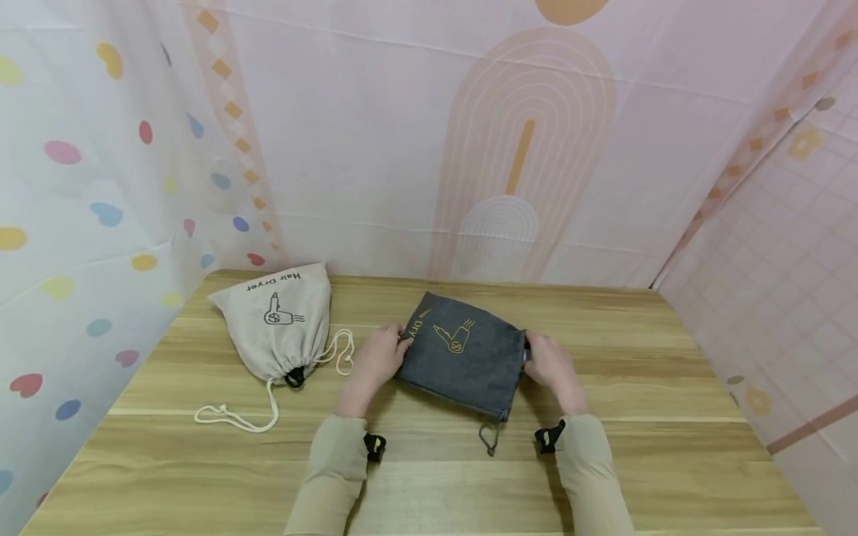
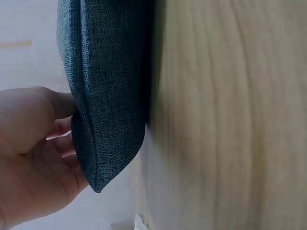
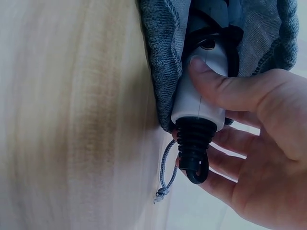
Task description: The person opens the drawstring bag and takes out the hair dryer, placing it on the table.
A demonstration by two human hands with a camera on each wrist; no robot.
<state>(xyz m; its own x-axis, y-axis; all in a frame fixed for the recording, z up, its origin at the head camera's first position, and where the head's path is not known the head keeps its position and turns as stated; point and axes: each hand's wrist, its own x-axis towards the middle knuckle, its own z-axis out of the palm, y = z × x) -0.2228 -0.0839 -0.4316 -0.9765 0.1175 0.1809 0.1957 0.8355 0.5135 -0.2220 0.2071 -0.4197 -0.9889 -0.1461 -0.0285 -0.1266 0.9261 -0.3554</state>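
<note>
A dark grey drawstring bag (image 1: pixel 479 365) with a yellow hair dryer print lies at mid-table, its opening on the right. My left hand (image 1: pixel 377 359) holds the bag's left edge between thumb and fingers; the left wrist view shows the bag's side (image 2: pixel 112 91) in that grip. At the opening is my right hand (image 1: pixel 551 365). There, in the right wrist view, it grips the white handle of a hair dryer (image 3: pixel 211 98), with thumb on one side and fingers on the other. The black cord (image 3: pixel 230 52) wraps around the handle. The dryer's other end is hidden inside the bag.
On the left of the wooden table (image 1: pixel 630 461) lies a beige drawstring bag (image 1: pixel 295 339), cinched with a black toggle (image 1: pixel 295 377), its white cords (image 1: pixel 251 426) spread out. Patterned curtains (image 1: pixel 375 149) stand behind and at the sides. A drawstring loop (image 1: pixel 491 441) hangs from the grey bag.
</note>
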